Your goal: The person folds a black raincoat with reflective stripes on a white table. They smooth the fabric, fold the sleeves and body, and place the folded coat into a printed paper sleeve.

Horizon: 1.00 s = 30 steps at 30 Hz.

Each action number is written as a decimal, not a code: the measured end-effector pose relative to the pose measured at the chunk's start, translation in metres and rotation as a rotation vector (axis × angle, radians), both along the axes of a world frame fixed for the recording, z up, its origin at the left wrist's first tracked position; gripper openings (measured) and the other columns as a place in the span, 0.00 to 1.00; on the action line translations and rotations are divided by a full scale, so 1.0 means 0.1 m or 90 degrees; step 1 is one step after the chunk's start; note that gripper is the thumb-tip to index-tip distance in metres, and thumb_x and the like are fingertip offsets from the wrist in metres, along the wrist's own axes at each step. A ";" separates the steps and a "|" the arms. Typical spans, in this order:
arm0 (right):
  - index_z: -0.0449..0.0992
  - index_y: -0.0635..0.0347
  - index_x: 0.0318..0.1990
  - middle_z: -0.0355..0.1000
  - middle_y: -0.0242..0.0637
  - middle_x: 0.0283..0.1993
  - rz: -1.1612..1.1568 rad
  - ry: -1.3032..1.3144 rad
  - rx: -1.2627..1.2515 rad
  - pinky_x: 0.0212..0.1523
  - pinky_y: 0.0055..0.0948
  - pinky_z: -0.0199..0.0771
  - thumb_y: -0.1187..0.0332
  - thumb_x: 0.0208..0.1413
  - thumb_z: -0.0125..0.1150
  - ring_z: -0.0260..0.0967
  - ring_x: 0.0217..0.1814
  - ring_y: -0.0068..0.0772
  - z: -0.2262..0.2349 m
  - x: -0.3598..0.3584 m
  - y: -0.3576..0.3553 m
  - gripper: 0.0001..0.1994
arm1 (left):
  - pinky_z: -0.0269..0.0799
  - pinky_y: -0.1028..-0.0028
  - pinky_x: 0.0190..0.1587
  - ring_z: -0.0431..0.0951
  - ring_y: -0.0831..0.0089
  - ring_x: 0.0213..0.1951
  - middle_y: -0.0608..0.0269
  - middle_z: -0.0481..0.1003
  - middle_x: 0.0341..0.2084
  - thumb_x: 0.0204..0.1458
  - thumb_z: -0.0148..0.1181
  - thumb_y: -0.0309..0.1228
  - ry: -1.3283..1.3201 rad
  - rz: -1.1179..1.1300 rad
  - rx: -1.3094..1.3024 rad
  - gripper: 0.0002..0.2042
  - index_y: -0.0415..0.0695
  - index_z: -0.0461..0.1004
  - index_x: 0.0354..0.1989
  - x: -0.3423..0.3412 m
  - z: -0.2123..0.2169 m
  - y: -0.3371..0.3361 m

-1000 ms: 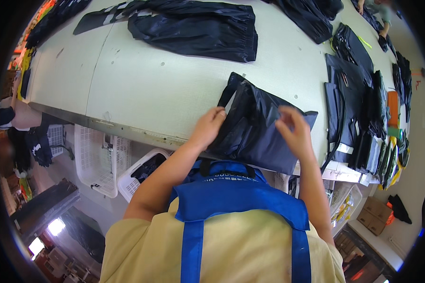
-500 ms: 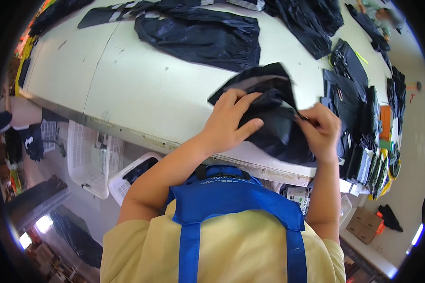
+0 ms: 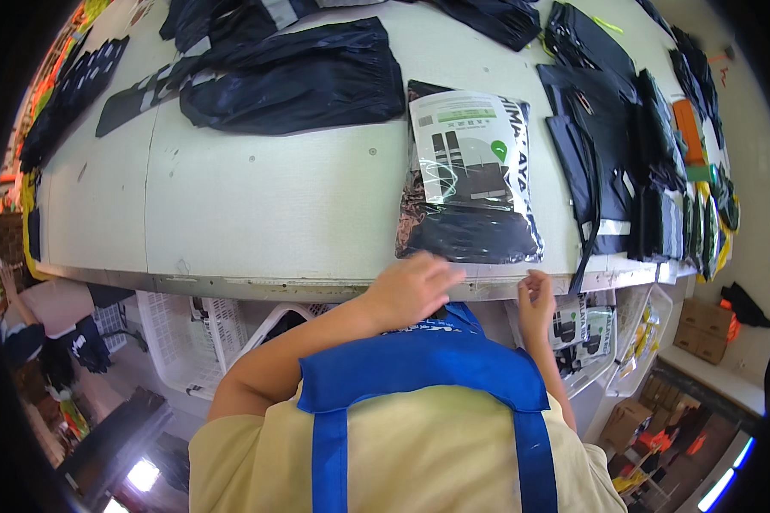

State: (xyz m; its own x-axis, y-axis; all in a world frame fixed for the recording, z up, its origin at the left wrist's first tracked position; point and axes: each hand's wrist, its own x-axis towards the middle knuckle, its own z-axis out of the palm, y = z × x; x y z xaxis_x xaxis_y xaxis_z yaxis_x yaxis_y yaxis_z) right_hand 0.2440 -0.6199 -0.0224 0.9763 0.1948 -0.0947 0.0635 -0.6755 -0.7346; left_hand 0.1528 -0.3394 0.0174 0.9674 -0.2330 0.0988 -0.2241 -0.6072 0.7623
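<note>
A clear plastic package (image 3: 466, 232) of dark folded clothing, with a white printed sheet showing trousers under the film, lies flat near the table's front edge. At its lower left edge is my left hand (image 3: 411, 292), fingers stretched out and a little blurred, holding nothing. Whether it touches the film, I cannot tell. My right hand (image 3: 536, 299) hangs at the table edge just below the package's lower right corner. Its fingers are loosely bent and apart, with nothing between them.
Dark trousers (image 3: 304, 81) with grey bands are spread beyond the package. Stacked dark garments (image 3: 599, 145) lie to its right, near an orange box (image 3: 689, 132). Below the table edge stand white plastic baskets (image 3: 175, 342), and packages (image 3: 586, 329) fill one at right.
Both hands held a dark bundle up over the table. Now the package lies flat with its printed sheet up, and both hands have drawn back toward me and opened. My view has shifted right.
</note>
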 end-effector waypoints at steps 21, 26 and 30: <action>0.70 0.63 0.41 0.72 0.36 0.31 -0.165 0.427 0.762 0.25 0.24 0.65 0.75 0.57 0.54 0.67 0.25 0.28 -0.03 0.10 1.02 0.06 | 0.70 0.66 0.37 0.73 0.63 0.36 0.66 0.73 0.31 0.38 0.63 0.22 -0.227 0.221 0.062 0.10 0.44 0.75 0.32 0.36 -0.26 -0.15; 0.71 0.64 0.40 0.74 0.38 0.31 -0.186 0.411 0.904 0.27 0.24 0.67 0.76 0.57 0.53 0.72 0.28 0.31 -0.10 0.05 0.90 0.05 | 0.70 0.66 0.37 0.74 0.63 0.36 0.65 0.73 0.31 0.38 0.64 0.22 -0.229 0.228 0.032 0.10 0.44 0.75 0.32 0.39 -0.25 -0.17; 0.73 0.66 0.38 0.74 0.39 0.31 -0.103 0.368 0.746 0.29 0.24 0.70 0.76 0.57 0.53 0.72 0.28 0.29 -0.07 0.10 0.90 0.04 | 0.71 0.66 0.36 0.74 0.63 0.35 0.65 0.73 0.31 0.38 0.63 0.22 -0.238 0.220 0.034 0.10 0.44 0.75 0.31 0.39 -0.29 -0.19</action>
State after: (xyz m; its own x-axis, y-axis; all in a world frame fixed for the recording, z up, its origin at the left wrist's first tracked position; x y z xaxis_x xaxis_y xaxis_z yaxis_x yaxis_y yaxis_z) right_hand 0.2538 -0.5302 -0.0298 0.8719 0.3320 -0.3599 -0.4766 0.4068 -0.7794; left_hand 0.1915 -0.3587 -0.0118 0.8899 0.0806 0.4490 -0.2541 -0.7299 0.6346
